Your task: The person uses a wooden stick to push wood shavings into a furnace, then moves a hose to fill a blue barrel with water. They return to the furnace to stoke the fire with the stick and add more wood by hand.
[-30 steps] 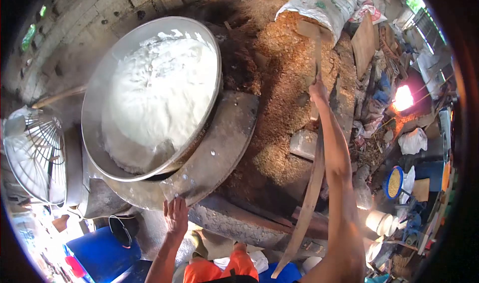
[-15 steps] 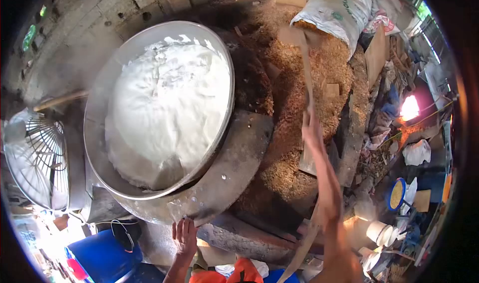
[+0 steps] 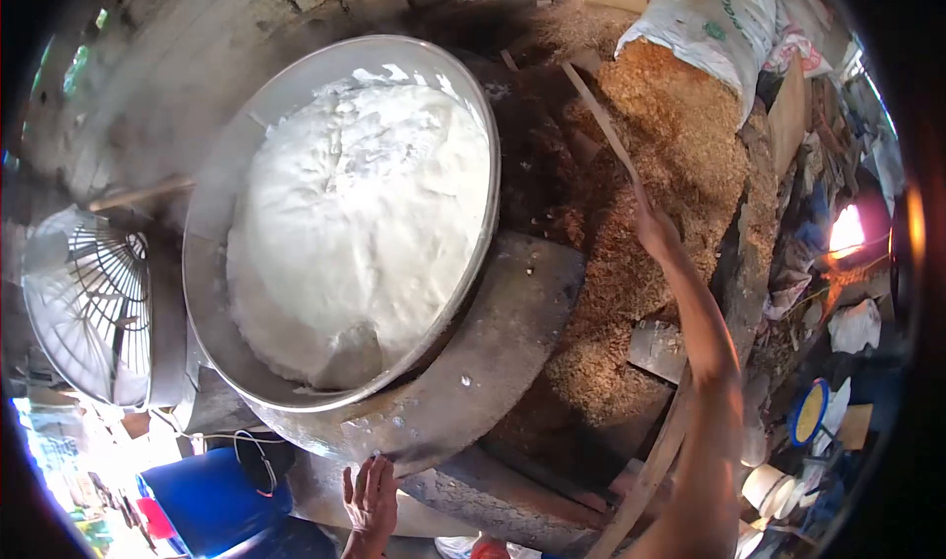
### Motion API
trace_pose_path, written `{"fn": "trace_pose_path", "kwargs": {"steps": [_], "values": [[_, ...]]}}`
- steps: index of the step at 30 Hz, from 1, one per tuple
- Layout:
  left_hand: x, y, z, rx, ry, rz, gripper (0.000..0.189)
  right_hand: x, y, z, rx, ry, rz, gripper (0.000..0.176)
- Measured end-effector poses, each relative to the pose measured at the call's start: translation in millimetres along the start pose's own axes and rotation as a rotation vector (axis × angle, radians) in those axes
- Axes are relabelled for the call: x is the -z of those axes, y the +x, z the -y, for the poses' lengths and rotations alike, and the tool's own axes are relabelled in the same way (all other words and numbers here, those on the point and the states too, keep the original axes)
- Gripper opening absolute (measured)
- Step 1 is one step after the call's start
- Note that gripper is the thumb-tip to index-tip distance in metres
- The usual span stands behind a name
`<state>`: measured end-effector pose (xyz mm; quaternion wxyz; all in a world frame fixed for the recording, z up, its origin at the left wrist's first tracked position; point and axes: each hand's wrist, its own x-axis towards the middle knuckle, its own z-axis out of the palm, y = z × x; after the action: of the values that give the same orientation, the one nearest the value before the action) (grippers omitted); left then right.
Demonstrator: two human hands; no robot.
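My right hand is closed round a long wooden pole. The pole's far end lies over dark ground between the pan and the brown husks; its near part runs down beside my forearm. Fingers apart, my left hand rests at the lower edge of the grey stove surround and holds nothing. Above it a large round metal pan holds white frothy liquid, with steam around it.
A white sack lies open at the top right above the husks. On the left are a round fan-ribbed lid and a blue container. A bright glow and a blue-rimmed bowl are at the right.
The pole's far end has swung left, away from the sack, towards the pan. The view has shifted, so the pan appears further right. My left hand's fingers are more spread.
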<state>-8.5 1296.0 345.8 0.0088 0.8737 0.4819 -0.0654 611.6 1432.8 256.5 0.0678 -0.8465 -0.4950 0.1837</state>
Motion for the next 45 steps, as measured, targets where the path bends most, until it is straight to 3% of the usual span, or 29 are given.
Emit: {"fn": "trace_pose_path", "kwargs": {"steps": [2, 4, 7, 9, 11, 12, 14, 15, 17, 19, 20, 23, 24, 26, 27, 30, 33, 35, 37, 41, 45], "values": [[1.1, 0.9, -3.2, 0.009, -0.026, -0.005, 0.04, -36.8, -45.0, -88.1, 0.14, -0.105, 0.031, 0.069], [2.5, 1.2, -1.5, -0.002, -0.006, -0.031, 0.039, -12.8, -105.3, -79.6, 0.096, -0.05, 0.064, 0.067], [-2.9, -0.2, 1.8, -0.009, -0.022, -0.043, 0.04, 22.2, -162.0, -42.8, 0.005, 0.013, -0.055, 0.063], [-3.6, 0.8, 0.8, -0.002, -0.051, -0.014, 0.039, 39.1, -164.5, -22.1, -0.022, 0.026, -0.086, 0.061], [0.0, 2.0, 0.8, 0.003, -0.057, -0.01, 0.038, 63.0, -121.0, 5.8, -0.073, 0.173, -0.112, 0.059], [0.3, 2.3, 0.5, 0.007, -0.064, -0.011, 0.037, 51.0, -82.7, 2.8, 0.101, 0.173, -0.292, 0.057], [-1.9, 1.4, -0.4, 0.006, -0.046, -0.008, 0.036, 58.5, -19.6, 25.2, 0.04, 0.364, -0.247, 0.055], [-2.5, 1.5, 0.9, 0.012, -0.027, -0.009, 0.035, 75.9, 2.7, 53.4, -0.19, 0.552, -0.014, 0.054], [-3.2, 4.4, 3.1, 0.005, -0.004, -0.03, 0.037, 64.3, 65.1, 62.5, -0.178, 0.402, -0.105, 0.053], [12.3, 10.3, -9.0, -0.002, 0.015, 0.002, 0.038, 39.1, 140.5, 58.4, -0.174, 0.272, -0.052, 0.054], [14.9, 9.7, -10.2, 0.004, 0.023, 0.0, 0.038, 34.8, 156.7, 63.8, -0.171, 0.139, -0.016, 0.054], [14.9, 14.4, -14.7, 0.05, -0.021, -0.013, 0.035, 28.0, 166.3, 81.2, -0.209, 0.153, 0.091, 0.051], [18.6, 15.4, -16.0, 0.05, -0.025, -0.012, 0.035, 20.4, 160.9, 69.0, -0.21, 0.15, 0.092, 0.051], [39.1, 20.7, -12.1, -0.07, 0.048, -0.068, 0.033, -12.7, 125.5, 19.9, 0.017, 0.042, 0.009, 0.062], [15.6, 15.8, -12.1, 0.054, -0.013, 0.025, 0.034, -26.8, 98.9, -5.6, 0.071, -0.141, -0.01, 0.064], [34.6, 13.7, -12.5, 0.015, 0.012, 0.017, 0.036, -43.1, 10.6, -75.4, 0.119, 0.114, 0.053, 0.071], [25.8, 12.2, -8.7, 0.029, -0.014, 0.013, 0.037, -6.4, -76.2, -83.3, 0.012, 0.218, 0.059, 0.064], [15.4, 0.7, -3.8, 0.001, 0.001, 0.063, 0.041, 26.1, -118.2, -59.2, 0.035, 0.074, -0.008, 0.058], [8.3, 11.2, -11.6, 0.043, -0.018, 0.055, 0.038, 30.2, -134.0, -49.8, 0.077, 0.003, -0.184, 0.056], [8.1, 6.5, -11.4, 0.097, -0.061, 0.046, 0.032, 45.8, -37.0, -5.4, 0.029, 0.093, -0.163, 0.059], [-11.2, -1.2, -5.6, 0.119, -0.086, 0.018, 0.033, 20.0, 86.9, 4.4, -0.127, 0.055, 0.011, 0.063]]}}
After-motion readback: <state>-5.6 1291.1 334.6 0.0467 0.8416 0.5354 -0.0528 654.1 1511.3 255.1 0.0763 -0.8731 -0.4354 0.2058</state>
